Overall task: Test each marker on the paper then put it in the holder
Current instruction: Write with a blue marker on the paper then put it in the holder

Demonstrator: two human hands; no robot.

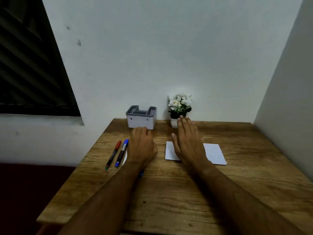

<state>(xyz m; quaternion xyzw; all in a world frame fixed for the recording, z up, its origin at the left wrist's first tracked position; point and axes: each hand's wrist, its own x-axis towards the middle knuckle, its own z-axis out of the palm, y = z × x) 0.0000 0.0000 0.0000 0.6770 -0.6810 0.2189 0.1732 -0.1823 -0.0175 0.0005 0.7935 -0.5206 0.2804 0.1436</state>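
Observation:
A red-capped marker (113, 154) and a blue-capped marker (121, 153) lie side by side on the wooden table (169, 192), left of my left hand (142, 146). Part of a third marker, blue (141, 174), shows under my left wrist. My left hand hovers with fingers bent downward, holding nothing I can see. My right hand (187, 141) is flat with straight fingers above the white paper (215, 153), covering its middle. The grey compartmented holder (141, 119) stands at the table's back edge, just beyond my left fingers, with nothing showing above its rim.
A small white pot of white flowers (179, 107) stands at the back, right of the holder, just behind my right fingertips. A wall runs behind the table and another along the right side. A dark window is at upper left.

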